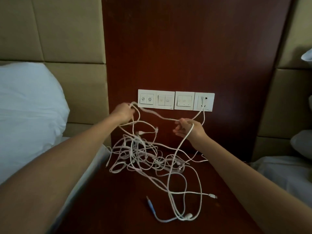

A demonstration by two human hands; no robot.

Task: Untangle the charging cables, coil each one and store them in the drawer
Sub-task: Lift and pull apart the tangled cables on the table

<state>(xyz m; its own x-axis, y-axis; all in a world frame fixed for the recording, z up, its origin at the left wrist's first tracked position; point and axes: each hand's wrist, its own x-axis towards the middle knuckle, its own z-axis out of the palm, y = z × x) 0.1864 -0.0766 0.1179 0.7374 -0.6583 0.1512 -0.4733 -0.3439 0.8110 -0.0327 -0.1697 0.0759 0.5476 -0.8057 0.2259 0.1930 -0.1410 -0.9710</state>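
**Left hand (124, 113) and right hand (187, 130) hold up one cable**

Both grip a thin white charging cable (158, 116) strung between them. Beneath it, the tangled heap of white cables (145, 156) lies on the dark reddish wooden tabletop (109, 200).

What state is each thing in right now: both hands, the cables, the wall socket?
left hand: raised, gripping a white strand.
right hand: raised, pinching that strand; another cable draped over it.
stretched strand: held up between both hands, sagging slightly.
cable tangle: knotted, nothing coiled, lying on the nightstand.
blue-tipped cable: lying loose at the front.
wall socket: white cable plugged in.
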